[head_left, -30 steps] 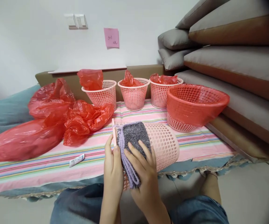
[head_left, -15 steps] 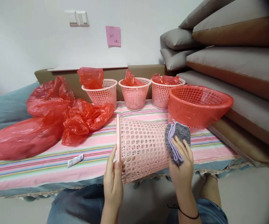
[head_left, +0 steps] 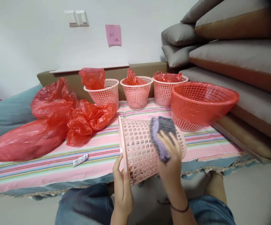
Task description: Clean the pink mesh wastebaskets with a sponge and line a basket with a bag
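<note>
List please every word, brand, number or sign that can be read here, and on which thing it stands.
"301", handwritten, seemingly, on the pink note; the marks below it are unclear.
Small white object on the striped cloth: printed marks, too small to read.

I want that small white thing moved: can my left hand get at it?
Probably yes: only striped cloth appears between the left hand and the white thing, though it holds the basket rim.

Held basket [head_left: 139, 143]: perforated plastic | cloth [head_left: 167, 124]: matt | bags [head_left: 29, 140]: glossy plastic
</note>
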Available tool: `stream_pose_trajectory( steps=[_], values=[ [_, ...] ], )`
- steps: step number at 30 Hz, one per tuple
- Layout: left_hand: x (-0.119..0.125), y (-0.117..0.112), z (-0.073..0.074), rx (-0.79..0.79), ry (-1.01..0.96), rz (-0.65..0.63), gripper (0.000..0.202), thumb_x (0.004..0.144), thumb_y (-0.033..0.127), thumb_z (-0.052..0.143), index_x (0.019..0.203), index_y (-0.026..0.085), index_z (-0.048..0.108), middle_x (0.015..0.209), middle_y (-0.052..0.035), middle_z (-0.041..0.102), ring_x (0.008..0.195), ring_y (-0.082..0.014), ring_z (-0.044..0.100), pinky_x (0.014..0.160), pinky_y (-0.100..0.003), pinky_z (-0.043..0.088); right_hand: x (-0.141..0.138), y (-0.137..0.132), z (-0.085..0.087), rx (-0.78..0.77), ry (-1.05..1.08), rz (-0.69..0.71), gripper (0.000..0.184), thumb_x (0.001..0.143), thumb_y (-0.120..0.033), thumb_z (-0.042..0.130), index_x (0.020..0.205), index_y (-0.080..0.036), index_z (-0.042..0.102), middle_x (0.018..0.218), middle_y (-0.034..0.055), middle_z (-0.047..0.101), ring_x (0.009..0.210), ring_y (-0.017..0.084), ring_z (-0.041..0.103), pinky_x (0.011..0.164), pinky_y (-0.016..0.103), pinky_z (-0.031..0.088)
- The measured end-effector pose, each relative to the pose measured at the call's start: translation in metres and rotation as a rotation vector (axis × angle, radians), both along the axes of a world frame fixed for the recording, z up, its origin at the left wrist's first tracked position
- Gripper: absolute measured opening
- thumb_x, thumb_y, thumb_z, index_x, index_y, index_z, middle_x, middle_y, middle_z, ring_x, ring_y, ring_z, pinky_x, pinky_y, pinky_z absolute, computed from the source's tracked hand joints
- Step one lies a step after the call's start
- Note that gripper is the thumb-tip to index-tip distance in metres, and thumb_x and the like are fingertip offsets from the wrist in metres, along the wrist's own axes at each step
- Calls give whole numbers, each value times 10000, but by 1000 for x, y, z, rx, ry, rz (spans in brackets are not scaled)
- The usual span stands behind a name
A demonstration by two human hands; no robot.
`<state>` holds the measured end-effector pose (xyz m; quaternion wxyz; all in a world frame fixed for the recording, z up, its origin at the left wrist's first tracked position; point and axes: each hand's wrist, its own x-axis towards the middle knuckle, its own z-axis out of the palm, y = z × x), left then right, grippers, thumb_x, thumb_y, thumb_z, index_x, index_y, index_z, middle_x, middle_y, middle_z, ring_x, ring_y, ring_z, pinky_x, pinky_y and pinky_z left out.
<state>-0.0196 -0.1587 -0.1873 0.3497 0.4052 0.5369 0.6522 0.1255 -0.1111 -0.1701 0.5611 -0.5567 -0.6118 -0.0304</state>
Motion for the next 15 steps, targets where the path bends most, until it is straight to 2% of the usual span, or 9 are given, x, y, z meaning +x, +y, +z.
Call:
stream_pose_trajectory(
  steps=[3, 5, 6, 9, 12, 15],
  values=[
    [6, -12, -14, -40, -88, -4, 649, 880, 569, 522, 1402, 196, 421, 1213, -161, 631, 1185, -319, 598, 956, -480, 528, 48, 16, -19, 11, 124, -171, 419, 820, -201, 536, 1222, -194, 650, 1305, 92, 638, 1321, 294, 452, 1105, 575, 346],
    [9, -18, -21, -51, -126, -18, 663, 886, 576, 505, 1418, 195, 394, 1195, -157, 641, 1126, -303, 634, 920, -459, 548, 60, 17, -23, -6, 162, -210, 414, 820, -206, 539, 1215, -171, 659, 1312, 106, 632, 1319, 293, 452, 1112, 558, 352],
    [9, -19, -22, -50, -130, -25, 668, 887, 580, 502, 1420, 194, 389, 1208, -158, 636, 1117, -299, 639, 912, -449, 551, 58, 15, -22, -13, 160, -219, 424, 817, -201, 533, 1222, -171, 654, 1318, 105, 628, 1322, 294, 448, 1112, 559, 351],
    [5, -19, -19, -46, -79, -56, 670, 892, 590, 490, 1418, 188, 388, 1295, -165, 594, 1165, -301, 611, 938, -439, 534, 21, -2, -5, -22, 56, -136, 486, 803, -168, 503, 1275, -208, 612, 1336, 75, 617, 1347, 300, 416, 1115, 589, 322],
    [-3, -17, -10, -56, 36, -75, 660, 900, 594, 471, 1419, 196, 384, 1351, -157, 558, 1213, -300, 577, 970, -435, 510, -33, -25, 19, -13, -87, 134, 534, 797, -165, 495, 1321, -248, 557, 1373, 34, 592, 1391, 296, 368, 1149, 597, 245],
    [-10, -17, -5, -51, 131, -49, 637, 907, 589, 463, 1405, 198, 405, 1348, -143, 564, 1218, -291, 569, 987, -429, 493, -63, -39, 35, -6, -99, 271, 516, 808, -151, 468, 1304, -255, 564, 1364, 11, 602, 1386, 279, 381, 1180, 576, 168]
  ],
)
